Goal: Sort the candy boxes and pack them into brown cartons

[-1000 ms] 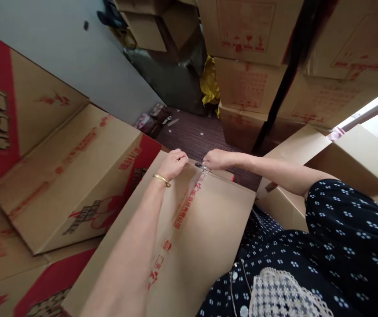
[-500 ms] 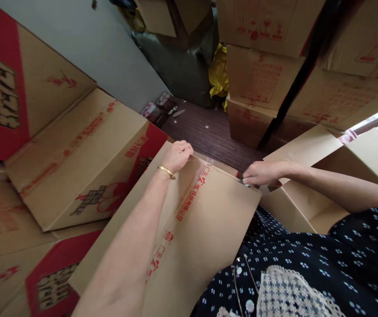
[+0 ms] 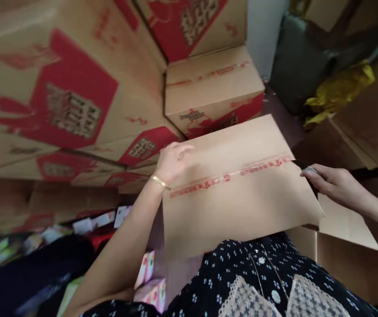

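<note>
A plain cardboard box (image 3: 241, 215) lies across my lap, with a strip of red-printed tape (image 3: 228, 178) running along its top seam. My left hand (image 3: 172, 160), a gold bangle on its wrist, grips the box's left end with the fingers curled over the edge. At the right end of the seam, my right hand (image 3: 335, 187) pinches a small grey tool (image 3: 309, 170). The picture is too blurred to tell what the tool is.
Cartons with red print (image 3: 60, 101) are stacked at the left, and one more (image 3: 211, 88) stands just behind the box. A yellow bag (image 3: 340, 88) lies at the back right, an open carton (image 3: 347, 251) at the lower right. Small colourful packets (image 3: 149, 281) lie below my left arm.
The view has swung to the left. The box has turned so its seam runs left to right. My right hand slid from the seam's middle out to the box's right end.
</note>
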The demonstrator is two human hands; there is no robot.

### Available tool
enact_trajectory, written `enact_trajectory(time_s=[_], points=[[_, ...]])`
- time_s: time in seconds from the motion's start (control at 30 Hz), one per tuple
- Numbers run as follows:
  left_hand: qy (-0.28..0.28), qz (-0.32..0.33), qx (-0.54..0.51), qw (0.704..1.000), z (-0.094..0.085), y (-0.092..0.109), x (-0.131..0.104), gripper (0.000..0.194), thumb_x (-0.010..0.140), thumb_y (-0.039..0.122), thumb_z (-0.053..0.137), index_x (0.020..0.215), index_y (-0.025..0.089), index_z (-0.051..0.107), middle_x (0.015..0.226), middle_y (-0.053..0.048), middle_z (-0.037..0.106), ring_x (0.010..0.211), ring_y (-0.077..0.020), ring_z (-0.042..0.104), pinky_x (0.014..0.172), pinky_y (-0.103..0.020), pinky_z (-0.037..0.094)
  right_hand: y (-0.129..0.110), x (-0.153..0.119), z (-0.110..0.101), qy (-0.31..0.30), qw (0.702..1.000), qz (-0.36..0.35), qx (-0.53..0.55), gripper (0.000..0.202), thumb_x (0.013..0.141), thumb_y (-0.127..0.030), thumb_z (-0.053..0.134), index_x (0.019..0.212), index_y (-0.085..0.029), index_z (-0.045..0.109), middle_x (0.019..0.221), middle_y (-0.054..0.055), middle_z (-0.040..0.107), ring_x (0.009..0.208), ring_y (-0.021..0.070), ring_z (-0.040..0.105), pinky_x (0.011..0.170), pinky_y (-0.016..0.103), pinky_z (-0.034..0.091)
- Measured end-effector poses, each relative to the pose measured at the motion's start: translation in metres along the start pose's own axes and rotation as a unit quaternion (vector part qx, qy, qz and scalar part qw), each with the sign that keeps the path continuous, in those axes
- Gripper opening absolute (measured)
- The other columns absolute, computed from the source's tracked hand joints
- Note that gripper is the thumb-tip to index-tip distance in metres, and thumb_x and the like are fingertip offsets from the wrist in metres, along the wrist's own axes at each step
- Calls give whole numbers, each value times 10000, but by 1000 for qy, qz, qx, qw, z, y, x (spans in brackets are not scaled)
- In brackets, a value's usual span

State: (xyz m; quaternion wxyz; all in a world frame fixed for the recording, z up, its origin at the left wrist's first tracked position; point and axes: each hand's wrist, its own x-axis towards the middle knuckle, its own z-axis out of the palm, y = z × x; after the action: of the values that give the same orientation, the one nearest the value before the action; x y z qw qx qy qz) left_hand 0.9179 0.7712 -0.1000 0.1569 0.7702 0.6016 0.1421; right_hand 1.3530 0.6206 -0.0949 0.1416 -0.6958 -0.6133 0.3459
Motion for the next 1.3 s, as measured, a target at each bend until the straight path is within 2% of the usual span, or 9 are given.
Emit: enact_trajectory(time_s=[0.1,0.23,0.33,0.43,0.6,0.67,0.8,1.1,1.3], points=[[97,-198,-57,974,-10,-61,-84,384,860,292,499,1129,158,737,1057,-107,710,957,-233,653,948,-384,530,-48,30,11,-28,999,-37,13,602,910,-777,408,822,-223,628,610,54,563,558,167,492,586,320,394],[143,-257,-278,915,14,-45,-163,397,891,443,541,1086,159,737,1060,-102,727,904,-210,672,886,-351,553,-138,66,67,-119,968,-141,167,614,898,-777,479,812,-194,650,834,84,664,734,164,572,676,292,450],[127,-227,-480,838,32,2,-174,445,906,541,571,1041,150,733,1025,-102,731,902,-200,674,869,-329,557,-200,77,139,-250,898,-172,319,576,871,-749,568,938,-190,693,966,75,681,804,147,576,677,259,467],[133,-223,-700,666,35,28,-168,399,913,541,586,1025,166,667,917,-70,712,800,-179,666,731,-300,569,-240,73,204,-400,825,-154,367,567,926,-707,523,1115,-200,691,776,16,612,603,103,481,536,224,408],[84,-225,-821,519,16,8,-183,382,824,475,751,811,176,514,663,39,523,526,-64,482,498,-178,414,-258,76,245,-481,788,-254,289,464,1017,-518,447,1280,-196,653,979,58,694,806,136,624,748,276,543],[87,-237,-800,544,8,-11,-195,500,738,519,825,766,180,458,640,63,488,485,-40,427,458,-159,358,-258,91,245,-389,827,-350,206,419,1021,-398,460,1346,-186,620,1285,108,658,1146,179,619,1000,339,510],[164,-323,-611,704,5,-57,-202,543,661,599,811,797,192,479,638,39,586,458,-67,456,422,-181,348,-262,136,240,-158,868,-466,-62,394,1021,-232,401,1319,-133,639,1504,162,522,1375,257,480,1153,454,371],[67,-292,-337,893,17,-112,-169,560,761,601,541,1011,127,706,607,-13,631,439,-121,467,465,-251,340,-303,178,234,-106,716,-577,-378,329,1041,-236,370,1138,-184,679,1168,109,692,1106,265,562,1043,468,292],[-18,-277,-260,925,6,-120,-156,603,799,600,490,1104,161,768,567,-2,611,405,-134,445,467,-266,316,-314,186,231,-120,645,-617,-435,281,1021,-189,377,1087,-186,650,1060,92,679,984,242,567,943,412,324]])
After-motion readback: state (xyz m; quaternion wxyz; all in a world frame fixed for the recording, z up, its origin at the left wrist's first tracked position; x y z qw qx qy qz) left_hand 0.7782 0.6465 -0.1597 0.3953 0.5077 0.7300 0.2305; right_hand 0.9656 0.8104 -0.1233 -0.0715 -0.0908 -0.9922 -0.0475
